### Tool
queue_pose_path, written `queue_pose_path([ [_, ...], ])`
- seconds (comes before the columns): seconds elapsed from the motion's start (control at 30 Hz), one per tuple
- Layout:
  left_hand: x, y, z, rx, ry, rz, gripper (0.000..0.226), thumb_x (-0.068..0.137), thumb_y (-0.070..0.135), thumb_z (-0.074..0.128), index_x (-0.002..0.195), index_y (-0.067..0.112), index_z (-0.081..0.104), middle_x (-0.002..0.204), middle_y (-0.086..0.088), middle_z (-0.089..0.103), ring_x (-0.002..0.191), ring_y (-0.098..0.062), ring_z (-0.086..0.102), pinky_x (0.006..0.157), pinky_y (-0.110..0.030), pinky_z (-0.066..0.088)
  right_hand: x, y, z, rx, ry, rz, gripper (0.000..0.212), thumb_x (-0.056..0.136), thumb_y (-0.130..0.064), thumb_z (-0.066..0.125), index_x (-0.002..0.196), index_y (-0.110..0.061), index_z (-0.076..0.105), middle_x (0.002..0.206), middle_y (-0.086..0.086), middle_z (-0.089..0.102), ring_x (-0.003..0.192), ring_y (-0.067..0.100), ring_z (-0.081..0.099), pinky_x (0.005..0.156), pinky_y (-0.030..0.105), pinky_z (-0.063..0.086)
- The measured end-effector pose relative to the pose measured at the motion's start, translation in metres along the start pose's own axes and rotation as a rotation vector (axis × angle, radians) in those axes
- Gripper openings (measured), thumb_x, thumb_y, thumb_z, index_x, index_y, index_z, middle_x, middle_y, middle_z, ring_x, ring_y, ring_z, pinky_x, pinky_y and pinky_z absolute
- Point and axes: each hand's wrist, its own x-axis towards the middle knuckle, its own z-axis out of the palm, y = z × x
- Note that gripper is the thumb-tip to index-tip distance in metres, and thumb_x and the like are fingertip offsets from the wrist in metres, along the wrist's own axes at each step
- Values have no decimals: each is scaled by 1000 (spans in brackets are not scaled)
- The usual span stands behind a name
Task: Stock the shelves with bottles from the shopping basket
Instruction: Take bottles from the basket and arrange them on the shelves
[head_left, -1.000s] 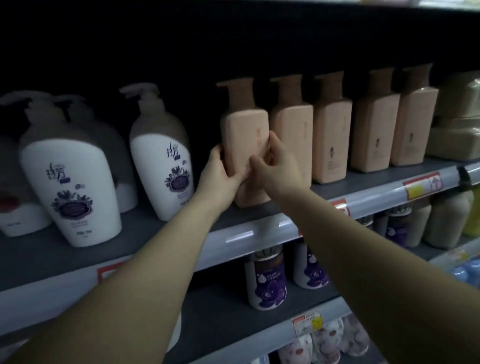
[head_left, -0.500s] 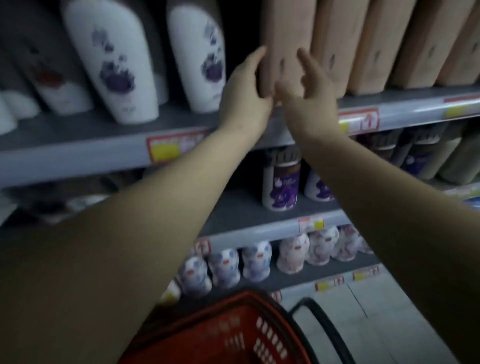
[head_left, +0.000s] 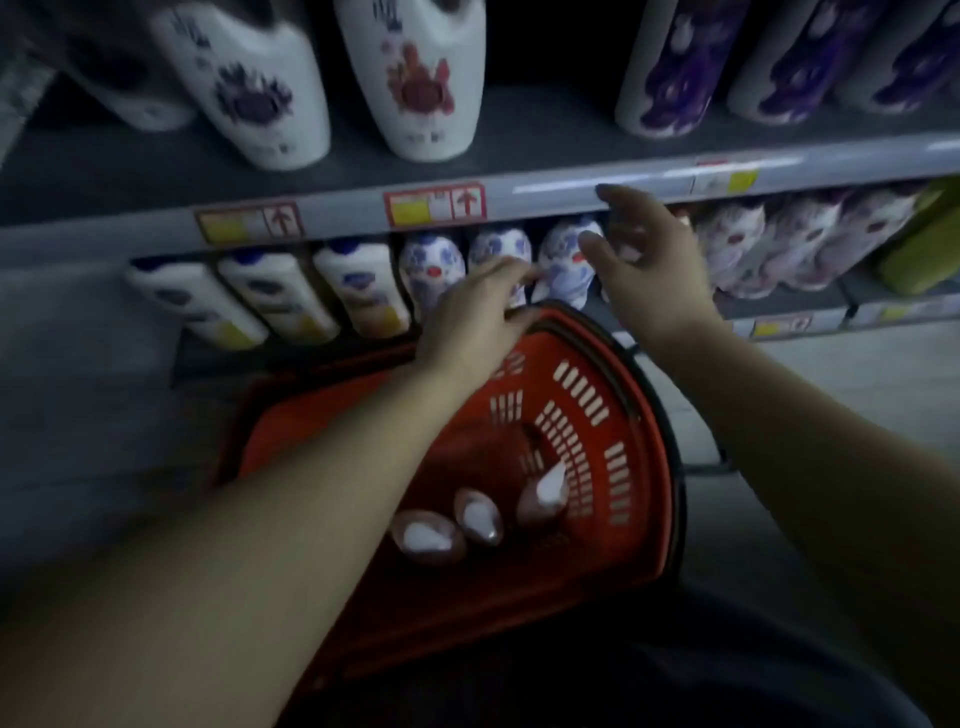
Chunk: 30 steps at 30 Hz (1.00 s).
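Note:
A red shopping basket stands on the floor below me, in front of the shelving. Inside it lie three bottles with pale caps pointing up. My left hand hovers over the basket's far rim, fingers loosely spread and empty. My right hand is higher and to the right, open with fingers apart, in front of the low shelf's bottles. Neither hand holds anything.
A grey shelf edge with price tags runs across above the hands. White pump bottles and purple-printed bottles stand on it. Blue-patterned bottles fill the low shelf. The basket's black handle hangs at its right.
Both hands let go of the peach bottle on the upper shelf and dropped down. My view tilted down from the upper shelf to the basket and low shelves.

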Motion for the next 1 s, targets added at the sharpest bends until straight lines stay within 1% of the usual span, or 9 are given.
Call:
queue_pose_path([
  [0.17, -67, -44, 86, -33, -498, -235, 36, 75, 31, 75, 108, 18, 68, 115, -5, 67, 110, -22, 61, 94, -27, 43, -22, 54, 25, -107, -267, 155, 38, 90, -23, 60, 127, -17, 58, 126, 8, 64, 119, 23, 57, 102, 41, 45],
  [0.33, -91, -47, 151, -86, -614, -490, 71, 72, 42, 75, 136, 21, 49, 139, -4, 54, 130, -22, 48, 109, -35, 37, -30, 94, 35, -126, -388, 315, 42, 91, -22, 59, 132, -20, 55, 129, 4, 61, 118, 20, 57, 102, 32, 44],
  [0.47, -91, -38, 187, -47, -779, -539, 61, 81, 34, 70, 134, 13, 46, 136, -9, 55, 127, -27, 50, 102, -29, 37, -42, 120, 39, -37, -407, 449, 41, 92, -23, 58, 133, -22, 53, 134, 3, 58, 120, 21, 57, 104, 35, 45],
  [0.6, -84, -42, 204, 132, -713, -558, 44, 98, 36, 37, 136, 14, 45, 140, -15, 50, 126, -33, 50, 104, -35, 37, -46, 131, 44, 112, -340, 573, 39, 92, -22, 56, 131, -23, 54, 129, 4, 61, 114, 23, 61, 101, 43, 48],
  [0.7, -79, -53, 182, 126, -631, -609, 40, 99, 30, 38, 131, 9, 50, 135, -16, 54, 124, -31, 51, 100, -32, 37, -44, 133, 46, 162, -316, 587, 40, 92, -18, 54, 132, -22, 54, 129, 4, 62, 113, 23, 62, 100, 43, 49],
  [0.8, -64, -65, 143, -54, -528, -770, 35, 95, 24, 49, 116, -3, 56, 123, -23, 61, 115, -36, 57, 86, -35, 42, -48, 135, 47, 86, -331, 587, 46, 90, -7, 50, 133, -21, 53, 131, 5, 61, 111, 24, 63, 98, 43, 51],
  [0.9, -35, -68, 100, -400, -418, -1022, 35, 88, 11, 61, 118, -5, 51, 107, -23, 59, 101, -35, 62, 81, -43, 55, -63, 135, 51, -103, -434, 572, 50, 86, -7, 53, 134, -21, 53, 128, 7, 63, 119, 26, 59, 102, 40, 47],
  [0.97, -16, -63, 61, -535, -471, -1037, 17, 87, 3, 60, 103, -1, 56, 94, -17, 59, 82, -28, 64, 69, -43, 58, -78, 127, 56, -148, -566, 561, 59, 81, -12, 65, 137, -18, 46, 130, 8, 61, 123, 25, 56, 102, 32, 44],
  [1.0, -8, -63, 45, -547, -505, -1020, 8, 85, 2, 62, 93, 2, 59, 88, -15, 61, 81, -28, 65, 72, -45, 59, -85, 122, 61, -148, -623, 549, 71, 77, -14, 71, 141, -17, 40, 134, 7, 58, 126, 24, 53, 102, 27, 42],
])
